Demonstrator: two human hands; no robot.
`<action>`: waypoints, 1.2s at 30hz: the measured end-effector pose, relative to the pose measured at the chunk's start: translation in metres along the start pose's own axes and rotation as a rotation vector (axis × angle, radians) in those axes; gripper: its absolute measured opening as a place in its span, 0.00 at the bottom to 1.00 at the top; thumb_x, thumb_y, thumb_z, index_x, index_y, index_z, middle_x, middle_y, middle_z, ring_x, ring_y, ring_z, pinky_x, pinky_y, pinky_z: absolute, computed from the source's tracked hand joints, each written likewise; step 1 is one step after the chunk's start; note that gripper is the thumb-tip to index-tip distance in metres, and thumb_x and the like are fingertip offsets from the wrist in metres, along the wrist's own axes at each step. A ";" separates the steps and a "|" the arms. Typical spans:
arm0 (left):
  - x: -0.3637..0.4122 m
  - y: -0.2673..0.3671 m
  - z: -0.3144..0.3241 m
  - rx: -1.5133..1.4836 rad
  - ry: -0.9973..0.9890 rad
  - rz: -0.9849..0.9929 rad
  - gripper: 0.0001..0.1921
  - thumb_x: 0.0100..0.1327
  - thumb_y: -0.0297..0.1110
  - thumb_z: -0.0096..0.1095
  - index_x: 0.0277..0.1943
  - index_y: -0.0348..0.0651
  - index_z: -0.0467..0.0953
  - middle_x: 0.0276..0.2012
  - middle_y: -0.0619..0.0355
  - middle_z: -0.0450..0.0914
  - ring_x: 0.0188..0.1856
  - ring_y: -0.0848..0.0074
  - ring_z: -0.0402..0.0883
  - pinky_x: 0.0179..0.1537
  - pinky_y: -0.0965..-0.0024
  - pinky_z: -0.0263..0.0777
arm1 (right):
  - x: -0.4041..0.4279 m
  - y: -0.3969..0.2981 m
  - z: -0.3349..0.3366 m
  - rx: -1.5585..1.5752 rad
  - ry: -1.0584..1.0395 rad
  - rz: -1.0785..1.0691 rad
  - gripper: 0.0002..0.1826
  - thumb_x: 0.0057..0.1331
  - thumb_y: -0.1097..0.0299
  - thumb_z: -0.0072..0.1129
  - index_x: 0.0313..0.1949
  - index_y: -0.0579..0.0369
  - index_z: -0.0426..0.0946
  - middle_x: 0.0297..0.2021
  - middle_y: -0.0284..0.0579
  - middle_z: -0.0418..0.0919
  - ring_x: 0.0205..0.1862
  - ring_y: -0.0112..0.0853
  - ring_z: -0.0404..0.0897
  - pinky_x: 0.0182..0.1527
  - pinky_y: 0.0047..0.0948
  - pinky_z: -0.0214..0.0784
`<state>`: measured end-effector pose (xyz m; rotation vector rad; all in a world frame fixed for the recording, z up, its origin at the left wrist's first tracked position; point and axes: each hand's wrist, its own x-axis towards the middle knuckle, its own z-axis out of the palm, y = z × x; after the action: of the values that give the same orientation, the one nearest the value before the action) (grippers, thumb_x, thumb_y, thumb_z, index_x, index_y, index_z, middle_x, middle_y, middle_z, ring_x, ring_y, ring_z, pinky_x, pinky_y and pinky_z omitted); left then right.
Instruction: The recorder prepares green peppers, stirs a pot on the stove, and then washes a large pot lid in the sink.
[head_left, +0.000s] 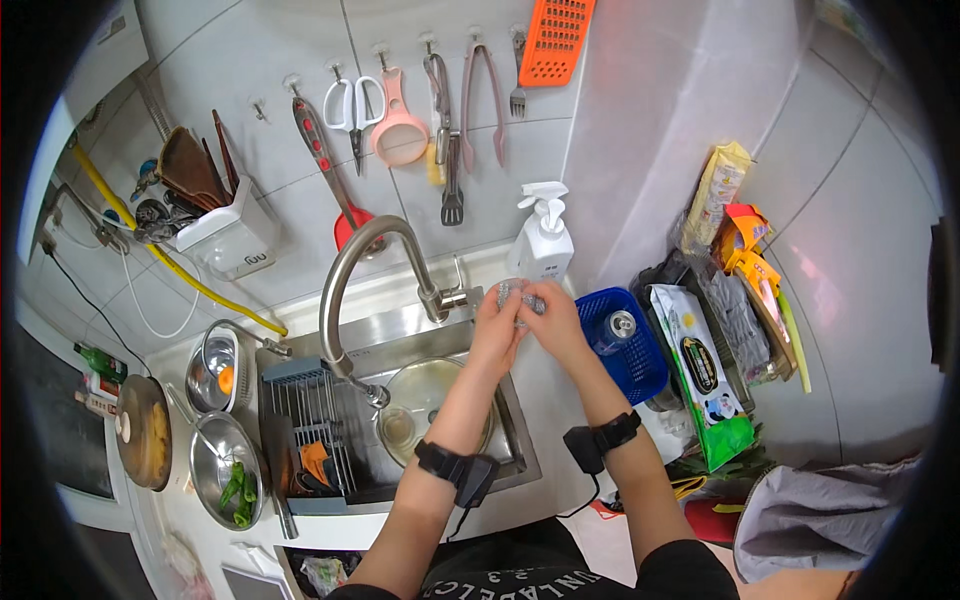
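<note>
My left hand (496, 334) and my right hand (556, 326) meet over the counter at the sink's back right corner. Between them they grip a silvery-grey scouring pad (534, 302), probably steel wool, partly hidden by my fingers. Just behind my hands stands a white pump or spray bottle (546, 236). The stainless steel sink (517, 450) lies below and left of my forearms. A round clear lid or bowl (450, 369) and a small cup-like vessel (397, 426) sit in its basin, partly covered by my left forearm.
An arched faucet (352, 262) rises over the sink, beside a grey drying rack (300, 366). At right, a blue plastic basket (651, 360) holds a can (621, 326). Steel bowls stand left, one with green peppers (238, 491). Scissors (354, 105) and other utensils hang on the tiled wall.
</note>
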<state>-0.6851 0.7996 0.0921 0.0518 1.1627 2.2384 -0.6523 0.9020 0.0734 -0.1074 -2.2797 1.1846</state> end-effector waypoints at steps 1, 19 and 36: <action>0.015 -0.008 -0.003 -0.023 0.035 0.022 0.10 0.62 0.32 0.47 0.45 0.41 0.65 0.40 0.60 0.73 0.42 0.77 0.72 0.38 0.72 0.70 | 0.009 0.003 -0.007 0.006 -0.003 -0.006 0.12 0.50 0.69 0.57 0.34 0.59 0.70 0.31 0.48 0.72 0.34 0.40 0.72 0.36 0.31 0.64; 0.105 -0.037 0.045 -0.556 -0.094 0.066 0.16 0.61 0.34 0.34 0.48 0.38 0.64 0.45 0.56 0.70 0.48 0.71 0.69 0.51 0.66 0.60 | 0.146 0.061 -0.021 0.071 -0.168 0.334 0.15 0.57 0.62 0.41 0.30 0.62 0.72 0.22 0.46 0.76 0.26 0.35 0.76 0.32 0.31 0.66; 0.078 -0.033 0.031 -0.711 -0.073 0.080 0.17 0.60 0.30 0.33 0.51 0.39 0.63 0.51 0.52 0.68 0.53 0.66 0.66 0.55 0.62 0.58 | 0.141 0.065 -0.020 0.152 -0.118 0.310 0.14 0.57 0.60 0.46 0.28 0.61 0.72 0.23 0.44 0.76 0.27 0.30 0.75 0.32 0.27 0.65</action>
<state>-0.7231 0.8776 0.0679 -0.1078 0.2827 2.5677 -0.7719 1.0005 0.0949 -0.3515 -2.3222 1.5555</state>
